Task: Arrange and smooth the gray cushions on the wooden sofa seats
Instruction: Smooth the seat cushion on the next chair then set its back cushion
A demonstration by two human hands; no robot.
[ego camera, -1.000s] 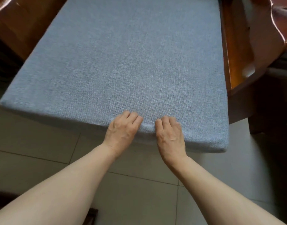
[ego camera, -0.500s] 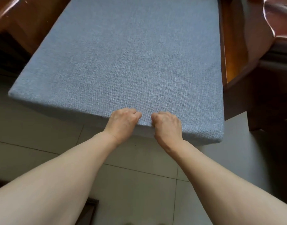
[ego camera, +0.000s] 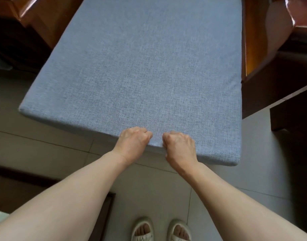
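At near edge of gray cushion, left hand and right hand side by side, fingers curled, clamped on its front edge.

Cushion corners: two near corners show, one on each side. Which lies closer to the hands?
The right near corner of the cushion. The right hand and left hand grip the front edge nearer it than the left corner.

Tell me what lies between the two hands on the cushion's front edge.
Only bare fabric of the gray cushion separates the left hand from the right hand; the head view shows that narrow strip.
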